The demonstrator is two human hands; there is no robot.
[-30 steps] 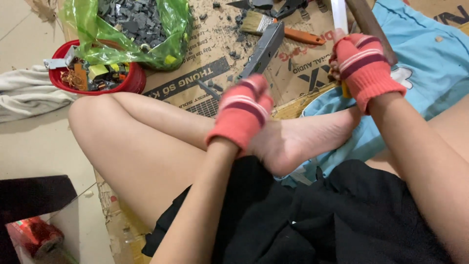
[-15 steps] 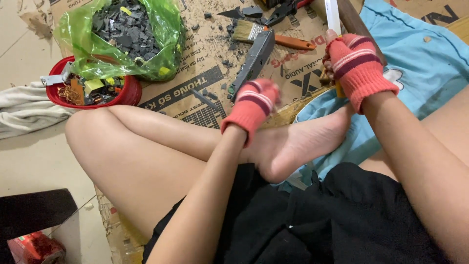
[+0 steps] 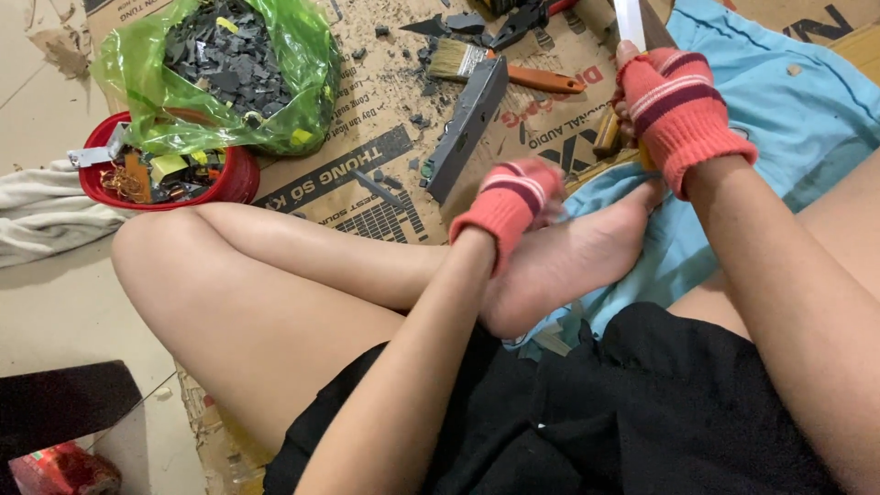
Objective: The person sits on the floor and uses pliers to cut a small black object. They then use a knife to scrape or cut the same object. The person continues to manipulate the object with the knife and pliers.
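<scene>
Head view: the left hand [image 3: 509,202], in a red striped glove, is curled shut beside the bare foot [image 3: 568,266]; what it holds I cannot tell. The right hand [image 3: 674,115], gloved alike, grips a wooden handle [image 3: 607,133] over the blue cloth [image 3: 779,110]. On the printed cardboard sheet [image 3: 367,165], a grey bar [image 3: 467,124] lies mid-sheet, a paintbrush [image 3: 500,69] by its far edge, and a green bag [image 3: 225,73] with a red bowl [image 3: 170,179] at its left edge.

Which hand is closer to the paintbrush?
The right hand. It sits just right of the paintbrush, near its orange handle tip. The left hand is farther off, below the brush, beside the foot.
</scene>
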